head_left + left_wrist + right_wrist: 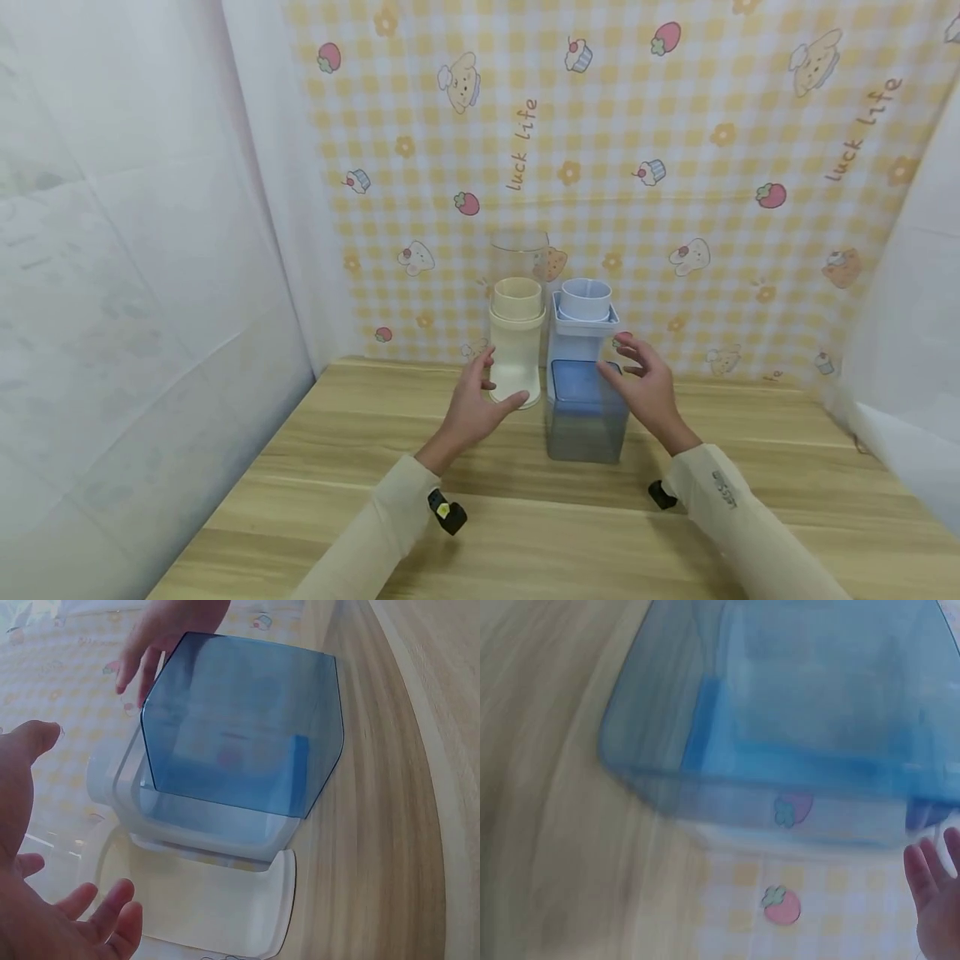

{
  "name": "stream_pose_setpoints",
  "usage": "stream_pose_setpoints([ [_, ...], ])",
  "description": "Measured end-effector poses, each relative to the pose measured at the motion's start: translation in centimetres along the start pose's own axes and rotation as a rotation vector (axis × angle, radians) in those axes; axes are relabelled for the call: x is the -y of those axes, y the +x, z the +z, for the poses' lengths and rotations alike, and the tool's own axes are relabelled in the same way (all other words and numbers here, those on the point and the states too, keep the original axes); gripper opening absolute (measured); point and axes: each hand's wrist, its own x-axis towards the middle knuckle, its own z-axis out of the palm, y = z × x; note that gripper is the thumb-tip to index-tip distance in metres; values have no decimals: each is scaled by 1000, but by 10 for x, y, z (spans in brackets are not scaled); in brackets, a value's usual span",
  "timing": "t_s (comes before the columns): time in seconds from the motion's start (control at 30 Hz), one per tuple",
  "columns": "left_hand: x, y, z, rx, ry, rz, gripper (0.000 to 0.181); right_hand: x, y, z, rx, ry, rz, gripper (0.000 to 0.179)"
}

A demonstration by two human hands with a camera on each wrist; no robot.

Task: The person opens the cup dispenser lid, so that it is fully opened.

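A cream dispenser-like stand (517,354), with a round cream cup at its top, stands upright near the curtain. To its right is a pale blue-white stand (583,327) with a similar round cup. In front of that one sits a see-through blue box (585,429). My left hand (476,408) is spread before the cream stand, fingers relaxed and holding nothing. Beside the box's upper right edge hovers my right hand (648,392), fingers loosely bent. Whether its fingertips touch the box cannot be told; in the left wrist view this hand (176,634) appears behind the box.
A faint clear container (519,250) rises above the cream cup. Behind everything hangs a yellow checked curtain (600,125), with white sheets (150,292) at the sides. The wooden table (555,550) extends toward me.
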Motion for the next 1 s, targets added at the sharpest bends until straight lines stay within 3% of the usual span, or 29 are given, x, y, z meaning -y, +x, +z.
stream_pose_setpoints([
  [0.1, 1, 0, 0, -10, -13, -24, 96, 13, 3, 9, -59, -7, -10, 45],
  [0.33, 0, -1, 5, -17, -44, -32, 97, -12, 18, 28, -151, -48, -77, 42],
  [0.5, -4, -2, 9, -22, -52, -26, 97, 0, 34, 37, -185, -81, -125, 37],
  [0.7, -4, -4, 10, -29, -37, -27, 94, 16, 50, 50, -131, -88, -98, 41],
  [1.0, -4, -4, 9, -18, -48, -24, 96, 34, 71, 63, -5, -78, 89, 65],
])
